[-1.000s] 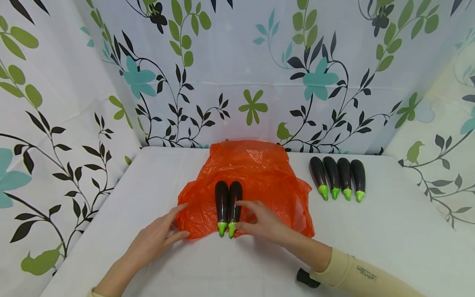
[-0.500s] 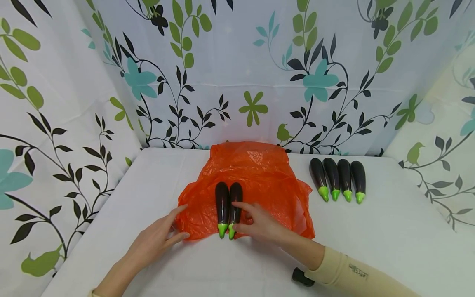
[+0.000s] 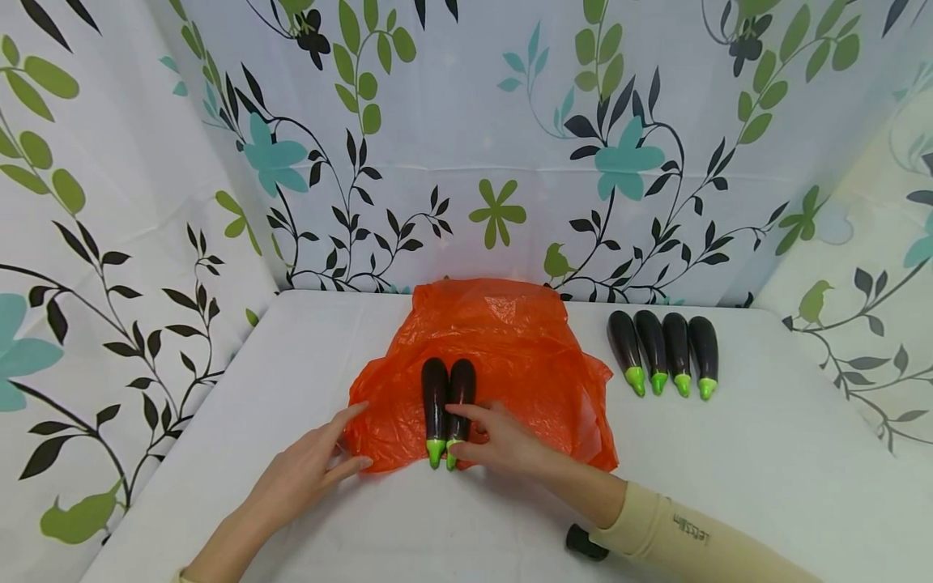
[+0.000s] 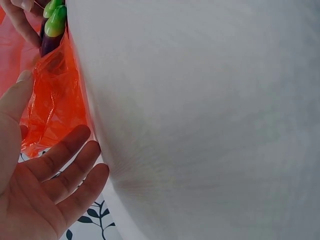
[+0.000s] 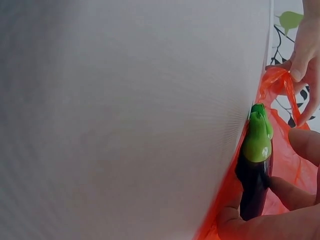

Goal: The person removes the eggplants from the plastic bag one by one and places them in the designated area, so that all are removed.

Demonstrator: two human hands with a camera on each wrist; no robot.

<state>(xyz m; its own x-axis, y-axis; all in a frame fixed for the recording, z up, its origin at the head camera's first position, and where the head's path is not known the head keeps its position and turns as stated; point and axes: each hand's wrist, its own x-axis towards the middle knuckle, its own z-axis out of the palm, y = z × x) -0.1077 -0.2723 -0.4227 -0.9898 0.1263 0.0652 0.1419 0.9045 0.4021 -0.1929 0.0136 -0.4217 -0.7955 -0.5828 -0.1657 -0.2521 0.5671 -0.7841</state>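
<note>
Two dark eggplants with bright green caps lie side by side on a spread orange-red plastic bag [image 3: 525,380]. My right hand [image 3: 503,437] holds the right eggplant [image 3: 462,379], its index finger laid across the dark body and its thumb by the green cap. In the right wrist view, fingers reach both sides of an eggplant [image 5: 254,180]. The left eggplant [image 3: 435,397] lies against its neighbour. At the bag's left edge rests my left hand [image 3: 302,474], with thumb and fingers apart; in the left wrist view the left hand [image 4: 55,185] has its fingers extended.
Several more eggplants [image 3: 677,352] lie in a row on the white table [image 3: 765,486] at the back right. A small black object [image 3: 585,542] sits by the right sleeve. A leaf-patterned curtain [image 3: 452,121] stands behind and at both sides.
My right hand has moved a little to the left, its index finger now further across the right eggplant. Both eggplants have shifted very slightly left. The left hand has stayed in place.
</note>
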